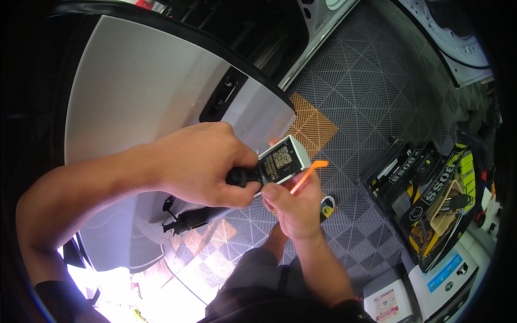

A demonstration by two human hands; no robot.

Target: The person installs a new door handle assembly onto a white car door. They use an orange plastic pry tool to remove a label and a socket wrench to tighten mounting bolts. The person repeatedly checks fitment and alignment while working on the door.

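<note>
A small rectangular unit [282, 161] with pale sides and a black printed face is held above the gap beside the car door. My right hand [301, 211] supports it from below, thumb on its near edge. A thin orange plastic strip [309, 176], like a trim tool, sticks out of that same hand along the unit's side. My left hand [212, 164] comes across from the left, closed in a pinch on a black rounded part [242, 176] at the unit's near end. The fingers hide most of that part; whether it is joined to the unit I cannot tell.
Left of my hands stands a silver car door [134, 91] with a dark handle recess [223, 95]. Grey grid tiles [371, 81] cover the floor. At the right are a black tool tray [425, 215] with tools and a white box [452, 274]. Bright light glares at lower left.
</note>
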